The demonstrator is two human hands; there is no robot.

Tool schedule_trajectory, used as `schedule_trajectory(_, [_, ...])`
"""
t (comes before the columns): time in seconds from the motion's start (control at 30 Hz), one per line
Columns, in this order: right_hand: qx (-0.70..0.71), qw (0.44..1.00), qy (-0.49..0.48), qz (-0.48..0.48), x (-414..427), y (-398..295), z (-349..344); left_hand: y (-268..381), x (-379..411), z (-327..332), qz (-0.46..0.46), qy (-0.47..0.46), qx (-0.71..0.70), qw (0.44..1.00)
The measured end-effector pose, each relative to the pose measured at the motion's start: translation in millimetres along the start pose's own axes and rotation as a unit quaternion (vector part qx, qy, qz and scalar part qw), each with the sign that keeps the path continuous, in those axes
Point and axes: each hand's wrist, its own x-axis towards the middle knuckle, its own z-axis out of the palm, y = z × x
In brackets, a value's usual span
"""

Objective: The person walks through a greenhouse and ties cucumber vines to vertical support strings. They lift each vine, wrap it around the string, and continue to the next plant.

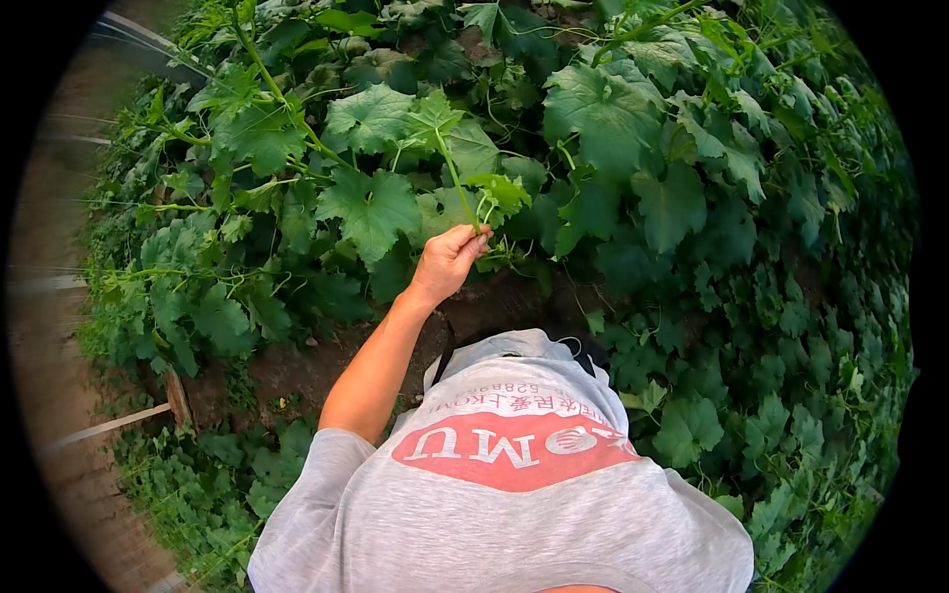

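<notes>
My left hand [450, 258] reaches out in front of my body and pinches a green vine stem [459, 185] between thumb and fingertips. A pale young leaf [434, 120] tops this stem, and a small bright leaf [502, 193] sits just beside my fingers. Thin curling tendrils [519, 256] hang to the right of the hand. Behind it, a broad lobed leaf [371, 211] spreads to the left. My right hand is out of view.
Dense leafy vines [604, 118] fill the far side and the right. A strip of bare soil [296, 378] runs between plant rows. At left are a wooden stake [178, 399], a pale strip [111, 428] reaching it, and a brown wall-like surface [44, 311].
</notes>
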Motion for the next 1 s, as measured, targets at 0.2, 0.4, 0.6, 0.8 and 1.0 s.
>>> schedule_trajectory(0.2, [-0.008,0.997,0.008,0.081,-5.7,60.5,-13.1,-0.3,-15.5,14.4,0.065,0.037,0.081,0.994])
schedule_trajectory(0.4, [0.002,0.989,0.106,0.103,22.5,37.9,-37.5,4.6,-16.1,14.6,0.088,0.108,0.138,0.981])
schedule_trajectory(0.6, [-0.433,0.743,-0.371,-0.351,-126.7,-227.4,134.8,46.3,20.9,13.3,-0.043,0.038,-0.044,0.997])
schedule_trajectory(0.8, [-0.383,0.667,-0.405,-0.495,-206.9,-318.2,211.6,78.9,59.1,12.0,-0.029,-0.051,-0.194,0.979])
schedule_trajectory(1.0, [-0.492,0.673,-0.378,-0.403,-206.0,-323.1,199.9,80.0,80.2,-5.4,0.007,0.086,-0.095,0.992])
